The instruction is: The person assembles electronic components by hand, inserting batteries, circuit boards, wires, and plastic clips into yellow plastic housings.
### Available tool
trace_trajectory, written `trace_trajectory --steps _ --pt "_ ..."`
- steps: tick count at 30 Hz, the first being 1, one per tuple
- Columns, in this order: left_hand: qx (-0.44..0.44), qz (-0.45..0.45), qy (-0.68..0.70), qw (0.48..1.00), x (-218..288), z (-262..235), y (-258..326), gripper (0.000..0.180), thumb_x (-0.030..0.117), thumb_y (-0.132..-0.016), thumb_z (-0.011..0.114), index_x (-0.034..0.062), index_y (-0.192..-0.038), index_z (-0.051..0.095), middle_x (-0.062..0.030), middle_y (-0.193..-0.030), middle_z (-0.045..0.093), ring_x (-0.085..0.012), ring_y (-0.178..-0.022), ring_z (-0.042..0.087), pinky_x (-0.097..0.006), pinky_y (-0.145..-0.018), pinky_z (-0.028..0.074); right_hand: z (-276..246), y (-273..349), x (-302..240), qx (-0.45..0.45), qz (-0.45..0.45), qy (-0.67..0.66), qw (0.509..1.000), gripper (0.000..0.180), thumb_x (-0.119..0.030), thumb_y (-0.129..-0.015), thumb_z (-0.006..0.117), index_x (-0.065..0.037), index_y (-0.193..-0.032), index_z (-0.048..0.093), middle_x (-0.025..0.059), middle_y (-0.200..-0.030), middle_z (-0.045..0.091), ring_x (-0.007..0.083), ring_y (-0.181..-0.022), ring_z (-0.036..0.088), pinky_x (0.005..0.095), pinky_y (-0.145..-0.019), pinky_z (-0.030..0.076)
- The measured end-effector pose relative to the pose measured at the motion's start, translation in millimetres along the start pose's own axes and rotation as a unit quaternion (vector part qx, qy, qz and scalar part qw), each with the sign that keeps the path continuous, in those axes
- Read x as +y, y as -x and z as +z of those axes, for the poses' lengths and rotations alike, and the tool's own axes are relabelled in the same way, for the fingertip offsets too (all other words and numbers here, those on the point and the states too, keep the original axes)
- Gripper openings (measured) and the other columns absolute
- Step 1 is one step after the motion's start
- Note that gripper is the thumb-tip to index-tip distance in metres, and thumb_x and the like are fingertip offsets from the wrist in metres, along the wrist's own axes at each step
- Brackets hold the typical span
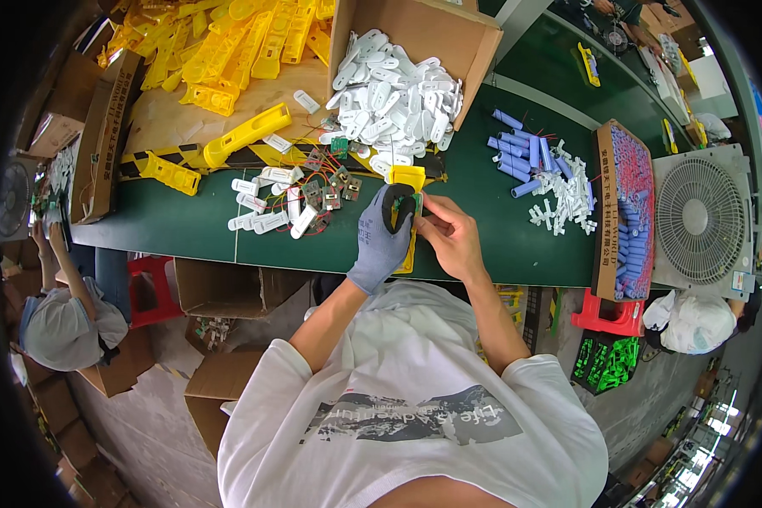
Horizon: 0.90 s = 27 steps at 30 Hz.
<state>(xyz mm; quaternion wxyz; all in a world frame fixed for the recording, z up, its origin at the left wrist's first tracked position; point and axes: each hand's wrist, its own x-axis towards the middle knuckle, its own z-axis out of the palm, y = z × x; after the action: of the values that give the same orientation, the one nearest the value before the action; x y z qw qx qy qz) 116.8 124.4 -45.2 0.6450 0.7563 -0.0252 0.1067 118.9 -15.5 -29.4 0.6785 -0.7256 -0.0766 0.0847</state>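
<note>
My left hand (377, 243), in a grey-blue glove with dark fingertips, is closed round a long yellow plastic housing (407, 176) at the table's front edge. Part of a green circuit board shows at the housing, between my hands. My bare right hand (451, 237) meets the housing from the right, thumb and fingers pinched together at its side; whatever is between them is hidden. Just left of my glove lie small circuit boards (332, 193) with red wires, among several white plastic pieces (271, 222). Another yellow housing (247, 135) lies farther back.
A cardboard box (480, 51) of white pieces lies tipped open behind my hands. Yellow housings (254, 38) are heaped back left. Blue cylindrical cells (516, 152) and small white parts (563, 199) lie right, beside a box of cells (605, 212) and a fan (696, 218). Another person (72, 322) sits left.
</note>
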Motion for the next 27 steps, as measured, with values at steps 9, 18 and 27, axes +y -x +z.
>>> trace_trajectory --steps 9,18,27 --pt "0.009 -0.029 0.095 0.995 -5.1 1.8 7.4 0.019 0.000 -0.086 0.054 0.0004 -0.104 0.056 -0.0119 -0.091 0.060 -0.0197 -0.079 0.057 -0.031 -0.072 0.047 12.6 8.1 11.4 0.046 -0.024 -0.060 0.997 0.038 0.002 -0.091 0.058 0.002 -0.128 0.054 0.0086 -0.118 0.056 0.0074 -0.084 0.060 0.0210 -0.072 0.052" --pt "-0.020 0.002 0.013 1.000 5.8 -1.1 -0.7 0.017 0.001 -0.088 0.055 -0.0007 -0.105 0.056 -0.0117 -0.088 0.061 -0.0187 -0.078 0.058 -0.031 -0.072 0.047 12.5 4.2 10.2 0.059 -0.114 0.036 0.991 0.036 0.004 -0.090 0.057 0.003 -0.127 0.055 0.0101 -0.116 0.057 0.0077 -0.084 0.060 0.0202 -0.069 0.052" --pt "-0.025 0.058 -0.064 0.996 13.7 7.3 -3.4 0.019 0.001 -0.088 0.053 -0.0022 -0.107 0.054 -0.0167 -0.091 0.062 -0.0255 -0.082 0.061 -0.034 -0.076 0.048 15.1 15.0 10.5 0.121 -0.094 -0.002 0.988 0.032 0.004 -0.090 0.055 0.004 -0.121 0.057 0.0122 -0.105 0.059 0.0135 -0.072 0.064 0.0250 -0.061 0.053"
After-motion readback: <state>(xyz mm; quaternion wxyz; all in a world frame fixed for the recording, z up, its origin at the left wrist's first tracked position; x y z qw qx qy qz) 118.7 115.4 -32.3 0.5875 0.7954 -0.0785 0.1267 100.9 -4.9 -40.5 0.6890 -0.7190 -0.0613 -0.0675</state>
